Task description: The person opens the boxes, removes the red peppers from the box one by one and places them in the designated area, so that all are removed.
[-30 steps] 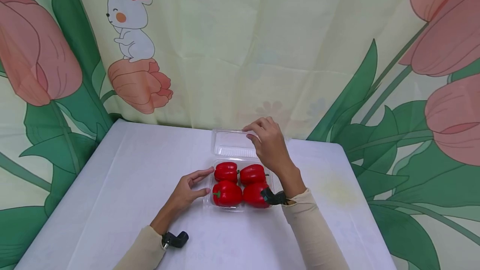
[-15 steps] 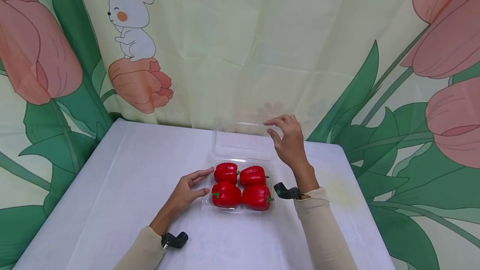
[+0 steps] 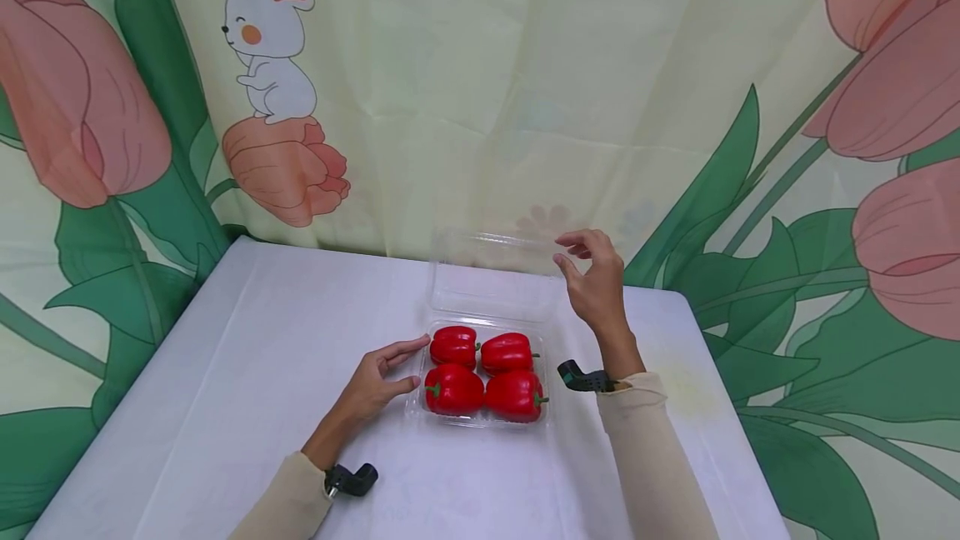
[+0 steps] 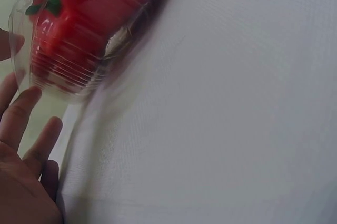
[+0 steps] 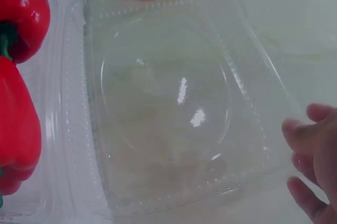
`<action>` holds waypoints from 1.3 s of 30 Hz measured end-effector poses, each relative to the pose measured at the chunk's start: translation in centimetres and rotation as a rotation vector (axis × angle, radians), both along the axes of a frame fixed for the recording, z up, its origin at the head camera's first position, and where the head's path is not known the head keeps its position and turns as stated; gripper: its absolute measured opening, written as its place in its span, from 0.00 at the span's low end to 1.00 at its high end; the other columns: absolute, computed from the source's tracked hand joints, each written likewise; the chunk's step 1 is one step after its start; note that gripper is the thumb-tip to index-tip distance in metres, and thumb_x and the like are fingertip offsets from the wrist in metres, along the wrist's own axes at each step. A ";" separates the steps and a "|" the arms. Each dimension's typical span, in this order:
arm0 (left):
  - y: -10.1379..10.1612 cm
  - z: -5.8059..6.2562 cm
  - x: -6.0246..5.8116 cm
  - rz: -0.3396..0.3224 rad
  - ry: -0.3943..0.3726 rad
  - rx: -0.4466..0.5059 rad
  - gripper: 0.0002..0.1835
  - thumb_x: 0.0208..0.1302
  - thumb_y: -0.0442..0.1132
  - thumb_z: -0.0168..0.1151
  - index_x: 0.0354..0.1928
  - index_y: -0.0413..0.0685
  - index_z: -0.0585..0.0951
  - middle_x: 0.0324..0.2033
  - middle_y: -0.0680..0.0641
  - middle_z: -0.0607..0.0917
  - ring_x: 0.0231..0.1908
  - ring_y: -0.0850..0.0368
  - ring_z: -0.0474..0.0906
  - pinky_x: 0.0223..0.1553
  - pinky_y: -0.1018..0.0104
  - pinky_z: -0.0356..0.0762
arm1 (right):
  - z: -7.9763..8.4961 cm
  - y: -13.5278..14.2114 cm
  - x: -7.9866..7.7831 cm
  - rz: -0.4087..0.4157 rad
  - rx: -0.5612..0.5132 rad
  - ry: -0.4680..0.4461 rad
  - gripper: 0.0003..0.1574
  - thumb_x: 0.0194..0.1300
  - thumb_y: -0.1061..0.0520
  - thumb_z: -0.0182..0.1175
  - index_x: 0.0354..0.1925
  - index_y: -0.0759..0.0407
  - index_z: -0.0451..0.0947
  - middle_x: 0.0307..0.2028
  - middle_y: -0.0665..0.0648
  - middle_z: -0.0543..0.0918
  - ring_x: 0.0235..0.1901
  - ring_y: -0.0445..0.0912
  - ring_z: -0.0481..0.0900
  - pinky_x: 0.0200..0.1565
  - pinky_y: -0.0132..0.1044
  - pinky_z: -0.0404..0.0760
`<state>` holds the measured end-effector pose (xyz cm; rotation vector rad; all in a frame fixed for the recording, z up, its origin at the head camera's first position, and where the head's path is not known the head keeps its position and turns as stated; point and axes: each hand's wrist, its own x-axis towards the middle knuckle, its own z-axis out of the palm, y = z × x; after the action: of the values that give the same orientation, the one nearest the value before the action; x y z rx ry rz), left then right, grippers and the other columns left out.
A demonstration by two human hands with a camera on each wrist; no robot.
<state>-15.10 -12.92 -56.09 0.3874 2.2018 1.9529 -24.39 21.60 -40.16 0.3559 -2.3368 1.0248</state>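
Several red bell peppers (image 3: 454,390) with green stems lie in a clear plastic clamshell container (image 3: 481,421). Its clear lid (image 3: 491,286) stands tilted up at the back, and the right wrist view shows the lid (image 5: 163,92) closely. My left hand (image 3: 369,390) rests at the container's left side, thumb and fingers spread and fairly straight; in the left wrist view, fingertips touch the container wall (image 4: 79,79). My right hand (image 3: 596,273) is at the lid's right edge, fingers loosely bent and apart from the thumb. Whether its fingertips touch the lid is unclear.
A white cloth covers the table (image 3: 300,340), with the container near its middle. A printed curtain (image 3: 450,107) with a rabbit and tulips hangs right behind the table's back edge. Black wrist cameras (image 3: 352,480) sit on both wrists.
My right hand has moved right along the lid from its back edge to its right side. The lid has tilted up further. The left hand has stayed beside the container.
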 end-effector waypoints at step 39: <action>0.0 0.3 0.4 0.025 -0.022 -0.029 0.36 0.62 0.39 0.78 0.73 0.56 0.78 0.74 0.49 0.79 0.79 0.43 0.67 0.75 0.33 0.68 | -7.5 1.5 -1.2 0.005 -0.144 -0.403 0.31 0.72 0.67 0.66 0.68 0.47 0.80 0.64 0.60 0.83 0.54 0.57 0.88 0.60 0.54 0.87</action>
<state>-14.68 -12.95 -55.78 0.3341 2.2291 1.9261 -25.63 23.08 -47.67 0.1047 -2.5885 1.3623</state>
